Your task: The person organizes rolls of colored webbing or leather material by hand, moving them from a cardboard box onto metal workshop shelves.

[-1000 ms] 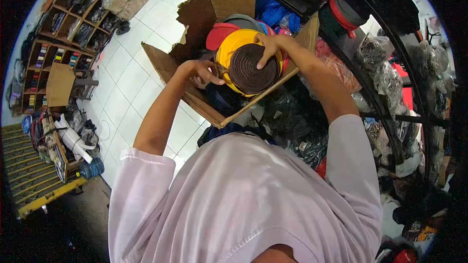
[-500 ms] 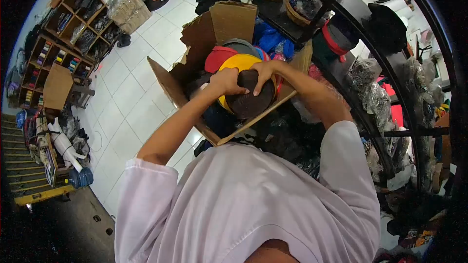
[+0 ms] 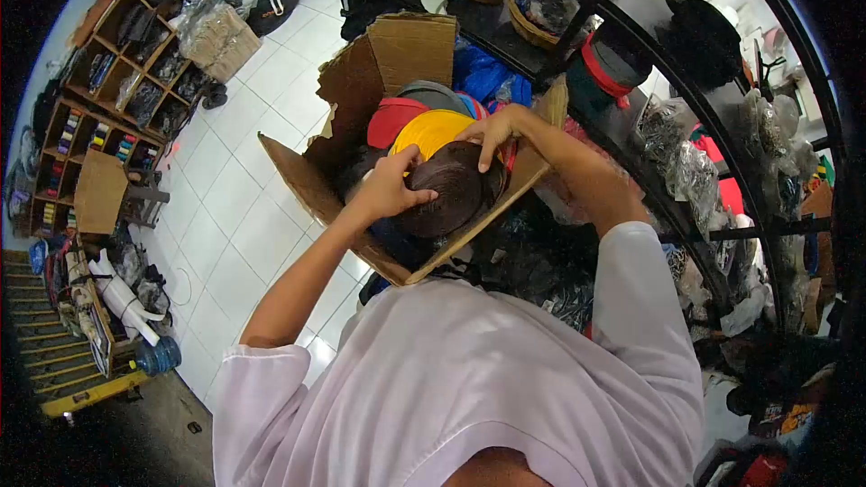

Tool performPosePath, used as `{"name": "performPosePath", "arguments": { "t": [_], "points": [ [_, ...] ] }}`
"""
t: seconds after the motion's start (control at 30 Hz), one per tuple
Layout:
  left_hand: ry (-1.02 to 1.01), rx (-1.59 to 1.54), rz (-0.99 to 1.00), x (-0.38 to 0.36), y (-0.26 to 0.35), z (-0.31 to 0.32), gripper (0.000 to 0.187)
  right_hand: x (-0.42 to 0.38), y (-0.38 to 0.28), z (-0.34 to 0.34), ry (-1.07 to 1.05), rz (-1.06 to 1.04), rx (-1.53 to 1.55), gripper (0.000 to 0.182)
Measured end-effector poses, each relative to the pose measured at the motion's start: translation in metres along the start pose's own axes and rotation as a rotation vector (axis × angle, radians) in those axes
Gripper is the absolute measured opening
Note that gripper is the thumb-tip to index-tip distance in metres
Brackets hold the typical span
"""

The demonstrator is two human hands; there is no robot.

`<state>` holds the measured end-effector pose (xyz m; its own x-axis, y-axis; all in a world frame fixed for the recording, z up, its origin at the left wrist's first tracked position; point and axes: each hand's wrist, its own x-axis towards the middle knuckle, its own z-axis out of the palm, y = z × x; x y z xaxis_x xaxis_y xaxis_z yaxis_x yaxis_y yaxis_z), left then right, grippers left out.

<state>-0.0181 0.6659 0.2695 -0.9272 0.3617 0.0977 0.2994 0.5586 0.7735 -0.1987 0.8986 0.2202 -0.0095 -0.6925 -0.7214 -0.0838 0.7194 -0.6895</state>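
An open cardboard box (image 3: 410, 43) stands in front of my body, with rolls of material inside. My left hand (image 3: 390, 188) grips the left side of a dark brown roll (image 3: 446, 198), its thumb lying across the top. On the roll's upper right edge rests my right hand (image 3: 492, 133), thumb pointing down and fingers curled over the far side. Just beyond the brown roll lies a yellow roll (image 3: 433, 133). A red piece (image 3: 390, 119) and a grey roll (image 3: 431, 93) are farther back in the box.
Wooden cubby shelves (image 3: 113, 81) with thread spools stand at the left. Baskets (image 3: 532, 22) sit on a dark rack at the back. Black metal bars (image 3: 686, 81) curve along the right. A blue water bottle (image 3: 158, 356) lies at lower left.
My left hand has moved left and down around the brown roll, and my hands are farther apart. More of the brown roll's top shows. The camera view has shifted slightly.
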Motion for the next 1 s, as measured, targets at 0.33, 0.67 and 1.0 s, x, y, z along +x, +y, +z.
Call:
{"name": "performPosePath", "arguments": {
  "t": [0.33, 0.67, 1.0],
  "points": [
    [-0.159, -0.271, -0.148, 0.012, -0.027, -0.087, 0.043, -0.032, -0.033, 0.008, 0.241, -0.135, -0.333, 0.055],
    [-0.096, -0.702, -0.420, 0.083, -0.073, -0.082, 0.046, -0.211, -0.092, 0.055, 0.920, -0.188, -0.619, 0.060],
    [-0.125, -0.734, -0.496, 0.103, -0.104, -0.005, 0.054, -0.450, -0.063, 0.195, 1.555, -0.609, -0.272, 0.081]
  ]
}}
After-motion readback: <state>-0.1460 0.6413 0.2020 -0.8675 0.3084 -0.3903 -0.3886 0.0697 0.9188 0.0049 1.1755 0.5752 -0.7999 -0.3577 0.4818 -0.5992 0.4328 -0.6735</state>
